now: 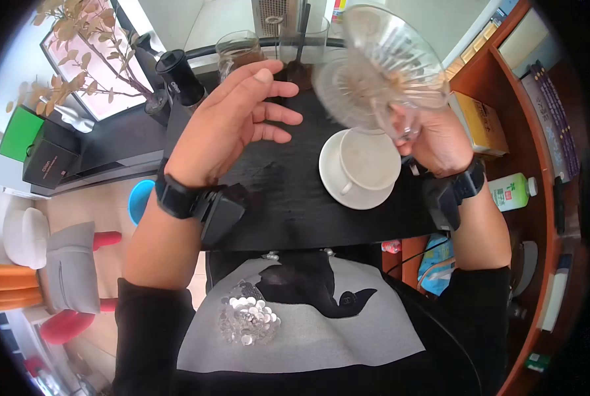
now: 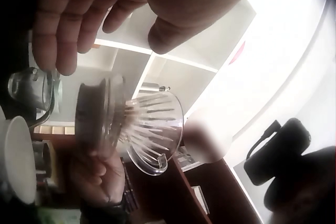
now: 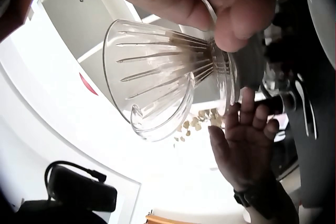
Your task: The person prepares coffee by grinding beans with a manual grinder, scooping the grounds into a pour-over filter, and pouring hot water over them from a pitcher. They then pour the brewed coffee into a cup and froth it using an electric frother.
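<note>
My right hand (image 1: 440, 138) grips a clear glass coffee dripper (image 1: 407, 59) by its lower part, above the table's right side. The dripper is tipped over on its side, its ribbed cone (image 3: 152, 66) and round base (image 2: 97, 121) showing in the wrist views. My left hand (image 1: 239, 115) is held up across from it, fingers spread and slightly bent, with nothing in them. Below the dripper a white cup (image 1: 374, 165) sits on a white saucer (image 1: 330, 175); the dripper and right hand partly overlap the cup's rim in the head view.
A glass vessel with brown contents (image 1: 237, 51) stands at the table's back. A black cylindrical grinder (image 1: 179, 76) is behind my left hand. To the right, a wooden shelf (image 1: 532, 132) holds a yellow box (image 1: 483, 125) and a green bottle (image 1: 509, 193).
</note>
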The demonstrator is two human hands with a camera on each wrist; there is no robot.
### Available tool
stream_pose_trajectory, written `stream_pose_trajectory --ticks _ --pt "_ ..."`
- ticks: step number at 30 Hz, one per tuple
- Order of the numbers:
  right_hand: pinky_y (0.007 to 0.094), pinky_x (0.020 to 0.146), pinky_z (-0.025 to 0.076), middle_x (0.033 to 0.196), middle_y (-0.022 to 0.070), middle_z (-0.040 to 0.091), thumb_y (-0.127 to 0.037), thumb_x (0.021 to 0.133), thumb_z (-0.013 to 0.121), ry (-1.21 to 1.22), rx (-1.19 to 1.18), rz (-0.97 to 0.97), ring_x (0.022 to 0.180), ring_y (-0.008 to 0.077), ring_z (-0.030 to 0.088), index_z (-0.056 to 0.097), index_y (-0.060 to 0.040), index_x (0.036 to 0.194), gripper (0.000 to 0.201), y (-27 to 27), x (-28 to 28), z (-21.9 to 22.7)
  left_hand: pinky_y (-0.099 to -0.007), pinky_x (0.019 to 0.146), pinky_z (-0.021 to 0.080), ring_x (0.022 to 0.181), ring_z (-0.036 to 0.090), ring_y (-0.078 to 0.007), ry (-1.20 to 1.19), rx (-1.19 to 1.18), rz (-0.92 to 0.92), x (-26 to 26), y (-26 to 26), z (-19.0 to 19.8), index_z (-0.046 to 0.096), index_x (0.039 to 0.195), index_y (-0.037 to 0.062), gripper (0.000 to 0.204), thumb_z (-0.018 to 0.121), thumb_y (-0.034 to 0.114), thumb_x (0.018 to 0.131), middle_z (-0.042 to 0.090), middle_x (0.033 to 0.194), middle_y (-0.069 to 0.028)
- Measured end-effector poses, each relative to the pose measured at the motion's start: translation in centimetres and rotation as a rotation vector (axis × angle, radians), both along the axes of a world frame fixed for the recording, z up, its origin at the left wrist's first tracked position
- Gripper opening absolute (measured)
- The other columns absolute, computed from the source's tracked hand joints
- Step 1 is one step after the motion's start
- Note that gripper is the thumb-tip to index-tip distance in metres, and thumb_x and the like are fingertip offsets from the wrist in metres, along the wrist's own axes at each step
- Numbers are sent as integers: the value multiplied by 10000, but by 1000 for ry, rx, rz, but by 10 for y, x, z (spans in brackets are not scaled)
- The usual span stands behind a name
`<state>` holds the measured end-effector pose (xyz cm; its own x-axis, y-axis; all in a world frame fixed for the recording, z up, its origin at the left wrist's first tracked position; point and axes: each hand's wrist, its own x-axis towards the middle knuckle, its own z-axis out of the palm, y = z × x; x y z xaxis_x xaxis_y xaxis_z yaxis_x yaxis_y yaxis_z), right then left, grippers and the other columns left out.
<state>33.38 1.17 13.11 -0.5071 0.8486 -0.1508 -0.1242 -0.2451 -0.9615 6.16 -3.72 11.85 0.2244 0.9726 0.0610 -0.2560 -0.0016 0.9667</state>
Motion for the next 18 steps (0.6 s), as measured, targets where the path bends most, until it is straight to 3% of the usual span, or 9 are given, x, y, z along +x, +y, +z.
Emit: stream_pose_trajectory --ticks 4,6,11,13,15,18 --pt "239 451 470 714 75 603 -114 848 527 46 -20 2 529 127 583 537 -1 915 132 -31 -50 -7 -330 720 498 936 556 -219 -44 -38 -11 -18 -25 -4 356 1267 -21 537 339 403 938 526 1134 -139" --pt "235 452 475 714 68 595 -117 856 519 84 -127 55 536 122 585 502 -14 959 147 -36 -66 -20 -327 712 489 903 558 -203 -115 -57 4 -33 -32 -14 347 1262 -26 569 445 407 905 513 1114 -144" --pt "247 458 487 721 74 565 -99 843 504 14 -186 -26 536 136 575 458 -11 995 181 -45 -103 -61 -331 691 496 868 553 -176 -134 -165 -4 -60 -32 -41 381 1221 -13 562 450 441 896 524 1054 -110" --pt "250 459 488 732 80 564 -94 842 502 13 -194 -53 539 140 574 440 -4 1027 215 -46 -113 -80 -339 683 513 890 556 -164 -59 -248 4 -67 -29 -54 437 1202 24 539 378 474 912 550 1072 -92" --pt "260 462 495 762 98 553 -81 843 492 19 -220 -90 556 152 575 377 9 1118 312 -47 -119 -96 -336 678 512 886 557 -158 -25 -272 11 -67 -27 -60 451 1187 45 515 389 473 909 553 1061 -82" --pt "270 467 500 764 97 540 -79 846 484 10 -236 -140 558 165 572 368 7 1122 312 -48 -127 -110 -326 666 508 869 555 -147 47 -321 34 -65 -18 -70 480 1156 90 470 424 476 894 556 1042 -54"
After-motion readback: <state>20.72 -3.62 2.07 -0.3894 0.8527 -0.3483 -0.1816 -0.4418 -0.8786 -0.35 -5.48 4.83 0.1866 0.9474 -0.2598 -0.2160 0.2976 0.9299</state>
